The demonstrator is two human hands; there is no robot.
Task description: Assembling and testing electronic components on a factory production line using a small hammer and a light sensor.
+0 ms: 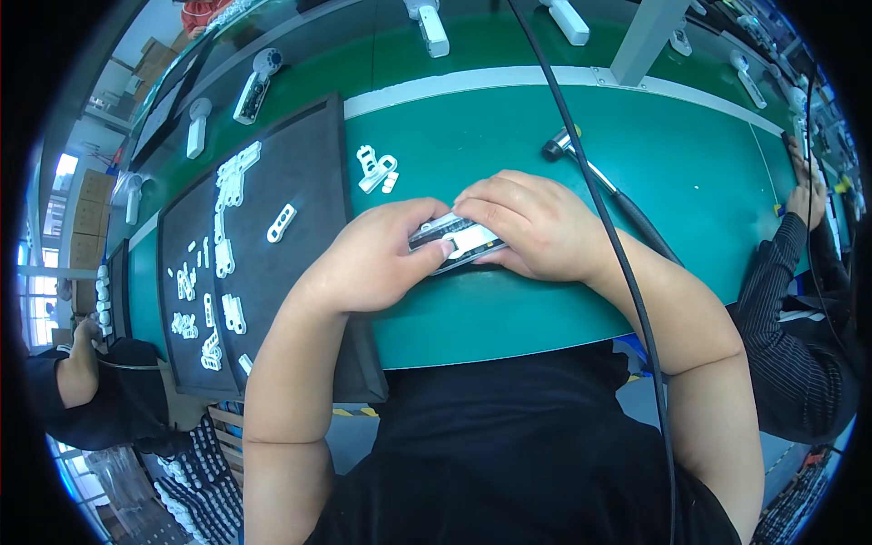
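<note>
Over the green table, both my hands grip one small device housing (pixel 470 240), white on top with dark parts and a metallic edge showing. My left hand (pixel 386 250) holds its left end, thumb pressed on the white face near a small opening. The fingers of my right hand (pixel 536 222) wrap over the right end, hiding much of it. Just beyond my left hand lie a few white plastic pieces (pixel 372 170). A hammer (pixel 604 177) with a dark handle rests past my right forearm, its handle partly hidden behind a black cable.
A dark tray (pixel 309 163) at left carries several white plastic parts (pixel 238 177). The black cable (pixel 581 145) hangs across the view past my right arm. White handheld devices (pixel 434 32) stand along the far green belt (pixel 363 54). Co-workers (pixel 790 336) sit at right and left.
</note>
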